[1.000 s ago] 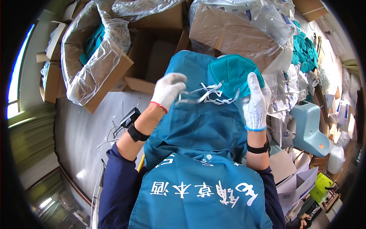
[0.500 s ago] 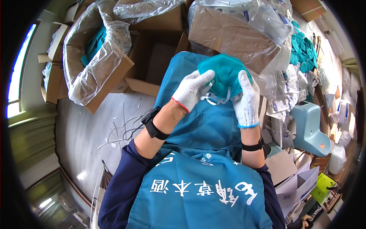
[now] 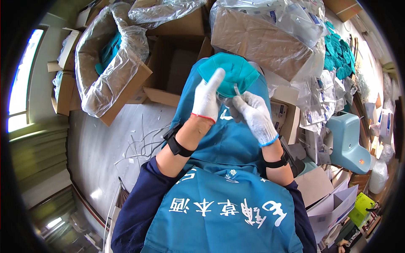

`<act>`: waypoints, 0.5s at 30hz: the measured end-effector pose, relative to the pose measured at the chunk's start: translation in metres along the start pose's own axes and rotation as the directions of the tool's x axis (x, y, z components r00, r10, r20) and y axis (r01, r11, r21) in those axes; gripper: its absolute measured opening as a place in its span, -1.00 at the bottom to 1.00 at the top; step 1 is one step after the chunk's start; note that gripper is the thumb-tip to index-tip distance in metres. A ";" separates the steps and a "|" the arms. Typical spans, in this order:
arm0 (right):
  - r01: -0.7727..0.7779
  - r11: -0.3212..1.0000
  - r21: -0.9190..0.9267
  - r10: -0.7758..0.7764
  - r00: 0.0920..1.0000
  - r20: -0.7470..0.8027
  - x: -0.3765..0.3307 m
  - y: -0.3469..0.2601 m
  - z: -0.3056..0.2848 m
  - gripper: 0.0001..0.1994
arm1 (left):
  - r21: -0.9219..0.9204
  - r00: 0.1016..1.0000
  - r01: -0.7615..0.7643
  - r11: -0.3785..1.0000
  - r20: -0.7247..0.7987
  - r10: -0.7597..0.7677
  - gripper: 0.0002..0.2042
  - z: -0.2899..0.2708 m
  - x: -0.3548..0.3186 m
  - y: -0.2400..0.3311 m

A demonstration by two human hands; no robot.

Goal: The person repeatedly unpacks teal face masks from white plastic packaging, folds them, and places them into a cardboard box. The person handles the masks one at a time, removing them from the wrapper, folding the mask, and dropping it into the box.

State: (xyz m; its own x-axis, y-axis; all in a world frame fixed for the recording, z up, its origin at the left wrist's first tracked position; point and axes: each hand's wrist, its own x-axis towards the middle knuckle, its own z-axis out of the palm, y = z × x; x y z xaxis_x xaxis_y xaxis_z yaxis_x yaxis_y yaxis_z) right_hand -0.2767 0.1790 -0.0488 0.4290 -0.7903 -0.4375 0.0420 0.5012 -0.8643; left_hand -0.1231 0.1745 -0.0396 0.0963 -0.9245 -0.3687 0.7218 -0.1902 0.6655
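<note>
A teal cup-shaped face mask [image 3: 234, 70] is held up in front of me above my blue apron [image 3: 223, 139]. My left hand [image 3: 207, 96], in a white knit glove, presses flat against the mask's lower left side. My right hand [image 3: 255, 114], also gloved, pinches a thin white strap [image 3: 237, 90] hanging from the mask's underside. Both wrists wear black bands.
An open cardboard box [image 3: 177, 69] sits ahead. A plastic-lined box [image 3: 110, 63] with teal masks stands at the left. Large bagged cartons [image 3: 270, 38] and packets lie to the right, with a pale blue machine [image 3: 350, 141]. Loose white straps [image 3: 141, 143] litter the grey floor.
The hands went from holding the white straps spread apart to closing on the mask. The left hand now lies flat on it and the right hand pinches a strap below.
</note>
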 end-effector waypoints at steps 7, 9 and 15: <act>-0.105 0.974 0.202 0.053 0.967 0.250 -0.011 -0.001 -0.022 -0.69 | 0.351 0.979 0.039 0.935 -0.199 0.034 -0.72 -0.018 0.003 -0.013; -0.174 0.770 0.613 -0.047 0.944 0.327 -0.007 0.007 -0.026 -0.68 | 0.332 0.960 -0.019 0.943 -0.258 0.110 -0.71 -0.013 0.005 -0.013; -0.251 0.215 0.944 -0.093 0.957 0.276 0.043 -0.004 -0.025 -0.66 | 0.255 0.979 -0.004 0.967 -0.195 0.056 -0.79 -0.004 -0.001 -0.051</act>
State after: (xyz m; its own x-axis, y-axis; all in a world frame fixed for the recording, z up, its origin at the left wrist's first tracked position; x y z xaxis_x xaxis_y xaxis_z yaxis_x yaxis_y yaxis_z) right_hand -0.2815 0.1345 -0.0705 0.6554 -0.7055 -0.2698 0.7528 0.6390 0.1580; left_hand -0.1572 0.1866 -0.0763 0.2678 -0.8517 -0.4504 0.5227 -0.2642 0.8105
